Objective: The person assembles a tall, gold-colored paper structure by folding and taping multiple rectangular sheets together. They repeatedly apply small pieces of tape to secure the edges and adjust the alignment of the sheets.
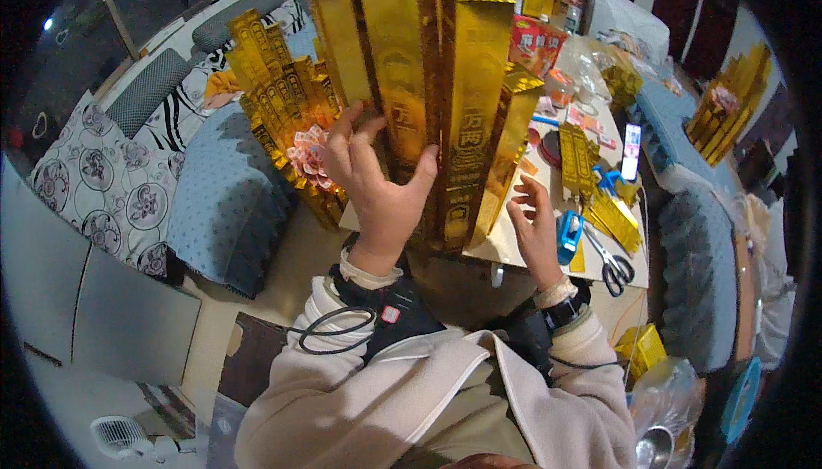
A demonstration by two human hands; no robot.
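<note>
A tall cluster of shiny gold paper columns [475,67] stands upright in front of me, some long and square-sided. My left hand [377,182] is raised at its near face, thumb and fingers spread and apart; the fingertips are at or touching the gold surface. Lower down on the right, my right hand [535,225] has its fingers loosely bent and apart beside a slanted gold column [514,131], with nothing seen in them. Left of the cluster is another gold paper stack [291,75] bearing a pink paper flower [310,157].
On the white table [501,246] are scissors [612,264], a blue tape dispenser [568,236], flat gold strips [578,161], a phone [631,148] and a red packet [535,45]. Blue-covered sofas [223,187] flank the table. A gold stack [728,105] stands at far right.
</note>
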